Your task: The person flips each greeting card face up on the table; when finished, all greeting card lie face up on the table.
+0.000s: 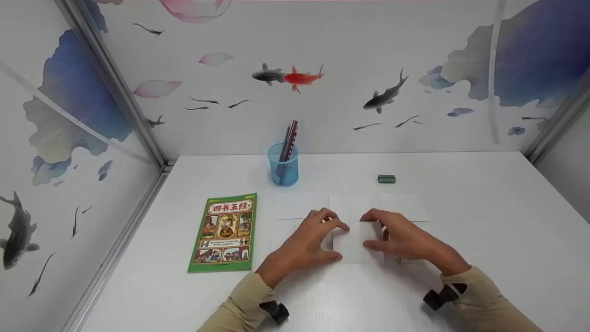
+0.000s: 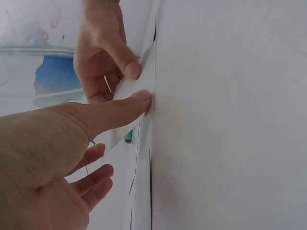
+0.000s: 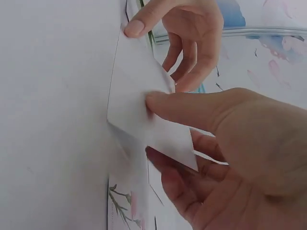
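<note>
A plain white card (image 1: pixel 346 242) lies between my two hands, low over the table. My left hand (image 1: pixel 304 242) holds it at its left side, thumb on the near edge and a fingertip at the far edge. On the other side my right hand (image 1: pixel 408 237) pinches the same card, thumb (image 3: pixel 177 108) on its face and fingers behind it. In the right wrist view the card (image 3: pixel 139 81) is tilted. A card with a pink flower drawing (image 3: pixel 122 203) shows beneath the right hand, mostly hidden in the head view.
More white cards (image 1: pixel 403 206) lie in rows behind the hands. To the left is a green-bordered book (image 1: pixel 223 233). A blue mesh cup (image 1: pixel 283 170) with pencils (image 1: pixel 289 143) stands at the back. A small green block (image 1: pixel 386 179) sits back right.
</note>
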`<state>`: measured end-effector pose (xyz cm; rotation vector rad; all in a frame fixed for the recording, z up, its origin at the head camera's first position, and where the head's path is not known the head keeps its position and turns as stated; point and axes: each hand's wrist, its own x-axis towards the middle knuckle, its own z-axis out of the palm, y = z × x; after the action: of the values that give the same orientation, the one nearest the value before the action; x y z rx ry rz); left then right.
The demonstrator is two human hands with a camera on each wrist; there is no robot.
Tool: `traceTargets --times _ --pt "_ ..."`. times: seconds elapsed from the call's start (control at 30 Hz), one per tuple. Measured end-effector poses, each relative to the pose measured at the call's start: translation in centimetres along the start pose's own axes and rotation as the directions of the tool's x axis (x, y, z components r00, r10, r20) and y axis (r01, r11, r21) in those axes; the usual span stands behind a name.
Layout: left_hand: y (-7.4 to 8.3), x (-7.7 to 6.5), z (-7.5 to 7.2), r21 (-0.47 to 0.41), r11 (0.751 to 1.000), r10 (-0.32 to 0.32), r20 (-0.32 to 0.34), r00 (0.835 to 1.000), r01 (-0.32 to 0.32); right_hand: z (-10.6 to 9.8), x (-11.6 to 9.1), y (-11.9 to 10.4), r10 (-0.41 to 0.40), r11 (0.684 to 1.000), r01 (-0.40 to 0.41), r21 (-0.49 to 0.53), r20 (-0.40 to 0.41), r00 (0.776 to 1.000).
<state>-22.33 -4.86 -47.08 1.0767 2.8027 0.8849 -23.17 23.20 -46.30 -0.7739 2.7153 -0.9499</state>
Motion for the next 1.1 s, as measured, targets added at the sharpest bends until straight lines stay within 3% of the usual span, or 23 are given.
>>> traceTargets --times 0.17,0.3,0.47,0.53,0.73,0.87,1.03,1.1 --pt "0.6 0.2 0.2 -0.019 1.000 -0.014 -0.111 0.994 0.012 0.0 0.4 -0.6 -0.015 0.985 0.037 0.167 -0.132 0.991" --pt "1.5 0.3 0.1 -0.212 0.977 -0.054 -0.116 0.992 0.029 0.1 0.4 -1.6 -0.048 0.949 0.122 0.289 -0.249 0.967" --pt "2.1 0.5 0.3 -0.494 0.868 -0.089 -0.072 0.993 0.042 0.4 0.3 -2.4 -0.143 0.932 0.223 0.286 -0.277 0.950" --pt "2.0 0.6 0.5 -0.553 0.831 -0.101 -0.063 0.993 0.050 0.5 0.3 -2.4 -0.171 0.938 0.243 0.247 -0.281 0.944" --pt "1.2 0.5 0.8 -0.646 0.758 -0.132 -0.027 0.991 0.084 0.9 0.4 -1.8 -0.201 0.959 0.251 0.130 -0.311 0.929" --pt "0.8 0.5 0.8 -0.706 0.697 -0.179 0.000 0.984 0.127 1.0 0.5 -1.5 -0.155 0.980 0.188 0.067 -0.338 0.928" --pt "0.4 0.7 0.6 -0.803 0.579 -0.224 0.012 0.974 0.143 1.0 0.6 -1.3 -0.022 0.997 0.046 0.056 -0.368 0.930" --pt "0.4 0.8 0.5 -0.825 0.548 -0.214 0.022 0.977 0.138 1.0 0.6 -1.2 0.041 0.996 -0.010 0.087 -0.364 0.930"
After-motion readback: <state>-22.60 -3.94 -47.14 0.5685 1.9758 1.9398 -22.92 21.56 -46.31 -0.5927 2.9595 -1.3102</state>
